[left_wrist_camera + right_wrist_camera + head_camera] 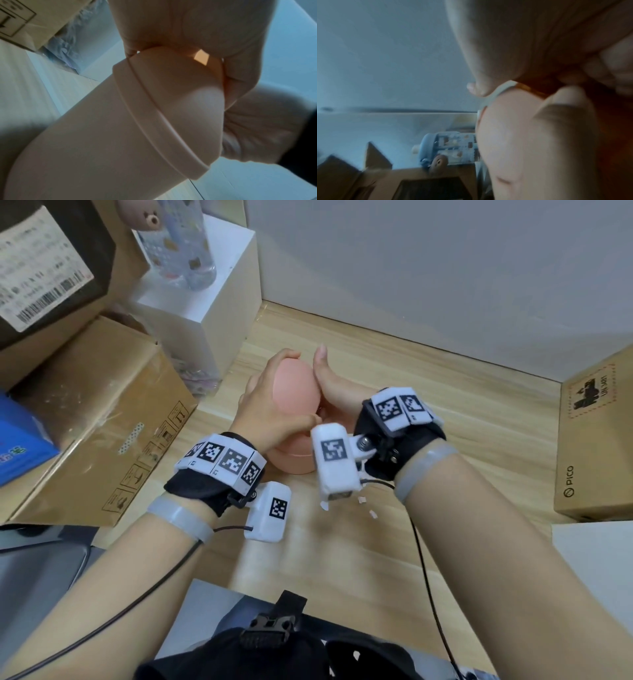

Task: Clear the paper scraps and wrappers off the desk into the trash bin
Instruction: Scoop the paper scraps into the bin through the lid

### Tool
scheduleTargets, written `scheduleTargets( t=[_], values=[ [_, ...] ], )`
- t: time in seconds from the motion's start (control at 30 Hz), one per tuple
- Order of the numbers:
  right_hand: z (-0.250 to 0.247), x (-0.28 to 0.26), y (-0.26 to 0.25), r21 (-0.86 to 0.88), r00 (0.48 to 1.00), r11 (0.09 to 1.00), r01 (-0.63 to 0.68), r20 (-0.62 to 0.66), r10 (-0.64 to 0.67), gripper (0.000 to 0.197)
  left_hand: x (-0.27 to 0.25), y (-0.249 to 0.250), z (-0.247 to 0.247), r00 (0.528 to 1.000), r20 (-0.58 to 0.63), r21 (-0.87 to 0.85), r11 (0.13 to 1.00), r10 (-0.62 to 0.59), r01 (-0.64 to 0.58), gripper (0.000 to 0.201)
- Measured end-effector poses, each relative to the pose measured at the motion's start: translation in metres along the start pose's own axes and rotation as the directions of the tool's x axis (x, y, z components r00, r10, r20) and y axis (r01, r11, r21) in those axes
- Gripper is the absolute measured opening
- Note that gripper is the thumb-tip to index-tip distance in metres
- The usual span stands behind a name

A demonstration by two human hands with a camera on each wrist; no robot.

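Observation:
A pink desktop trash bin (294, 460) stands mid-desk, topped by a domed lid (296, 385). My left hand (270, 402) curls over the lid from the left; in the left wrist view its fingers (223, 27) pinch the top of the lid (180, 101) above the bin body (85, 148). My right hand (329, 381) presses against the lid's right edge, thumb pointing up, with the fingers hidden behind the lid. The right wrist view shows that thumb (479, 54) outside the edge and curled fingers (607, 67) inside it. Small white paper scraps (362, 500) lie on the desk in front of the bin.
Cardboard boxes (92, 419) are stacked on the left. Behind them a white box (205, 313) carries a clear patterned bottle (185, 241). A PICO carton (596, 440) stands at the right edge. The grey wall (445, 268) is close behind the bin. A black strap buckle (270, 628) sits at the near edge.

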State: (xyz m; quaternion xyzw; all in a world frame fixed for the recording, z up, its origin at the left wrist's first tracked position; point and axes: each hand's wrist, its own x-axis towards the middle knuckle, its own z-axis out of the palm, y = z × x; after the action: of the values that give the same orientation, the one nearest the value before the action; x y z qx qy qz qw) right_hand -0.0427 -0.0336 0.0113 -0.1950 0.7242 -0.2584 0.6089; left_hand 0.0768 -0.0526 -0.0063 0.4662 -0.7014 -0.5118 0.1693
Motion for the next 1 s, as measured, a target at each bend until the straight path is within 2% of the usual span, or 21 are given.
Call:
scheduleTargets(
  t=[0.1,0.23,0.33,0.37,0.47,0.53,0.6,0.63,0.7,0.77,0.83,0.9,1.0],
  values=[
    [0.007,0.008,-0.006,0.065,1.0,0.998,0.015,-0.02,-0.013,0.092,-0.001,0.002,-0.001,1.0,0.005,0.005,1.0,-0.014,0.014,0.075],
    [-0.004,0.0,-0.006,0.136,0.997,0.989,0.058,0.047,-0.064,0.078,0.001,-0.001,-0.001,1.0,-0.013,0.001,1.0,0.024,-0.024,0.079],
    [-0.025,-0.011,0.004,0.151,0.989,0.983,0.1,0.092,-0.115,0.078,0.004,-0.003,-0.006,0.996,-0.058,0.0,0.998,0.063,-0.063,0.08],
    [-0.033,-0.014,0.009,0.171,0.984,0.974,0.148,0.072,-0.162,0.073,0.005,-0.004,-0.009,0.995,-0.072,0.002,0.997,0.071,-0.071,0.08],
    [-0.058,-0.02,0.035,0.265,0.95,0.914,0.308,-0.036,-0.31,0.038,0.009,-0.012,-0.019,0.992,-0.102,0.015,0.997,0.076,-0.075,0.081],
    [-0.071,-0.018,0.063,0.291,0.935,0.891,0.349,-0.166,-0.312,0.027,0.01,-0.014,-0.023,0.991,-0.12,-0.015,0.999,0.05,-0.052,0.083],
    [-0.078,-0.003,0.097,0.19,0.909,0.93,0.315,-0.343,-0.238,0.034,0.01,-0.014,-0.024,0.99,-0.134,-0.042,0.998,0.038,-0.044,0.084],
    [-0.08,0.006,0.117,0.103,0.879,0.955,0.277,-0.428,-0.209,0.04,0.01,-0.014,-0.024,0.989,-0.139,-0.047,0.998,0.04,-0.047,0.085],
    [-0.075,0.021,0.149,0.012,0.829,0.976,0.215,-0.53,-0.176,0.059,0.01,-0.016,-0.021,0.986,-0.157,-0.055,0.997,0.047,-0.056,0.084],
    [-0.063,0.036,0.171,-0.087,0.829,0.989,0.121,-0.539,-0.149,0.075,0.01,-0.019,-0.02,0.981,-0.184,-0.071,0.995,0.056,-0.07,0.082],
    [-0.048,0.049,0.177,-0.263,0.843,0.965,0.013,-0.516,-0.152,0.08,0.012,-0.022,-0.02,0.979,-0.196,-0.074,0.995,0.054,-0.07,0.08],
    [-0.034,0.06,0.168,-0.363,0.857,0.931,0.036,-0.468,-0.215,0.082,0.013,-0.023,-0.02,0.98,-0.194,-0.074,0.995,0.048,-0.063,0.079],
    [-0.027,0.081,0.143,-0.411,0.855,0.901,0.139,-0.41,-0.318,0.082,0.013,-0.023,-0.021,0.98,-0.194,-0.076,0.995,0.051,-0.067,0.077]
  ],
)
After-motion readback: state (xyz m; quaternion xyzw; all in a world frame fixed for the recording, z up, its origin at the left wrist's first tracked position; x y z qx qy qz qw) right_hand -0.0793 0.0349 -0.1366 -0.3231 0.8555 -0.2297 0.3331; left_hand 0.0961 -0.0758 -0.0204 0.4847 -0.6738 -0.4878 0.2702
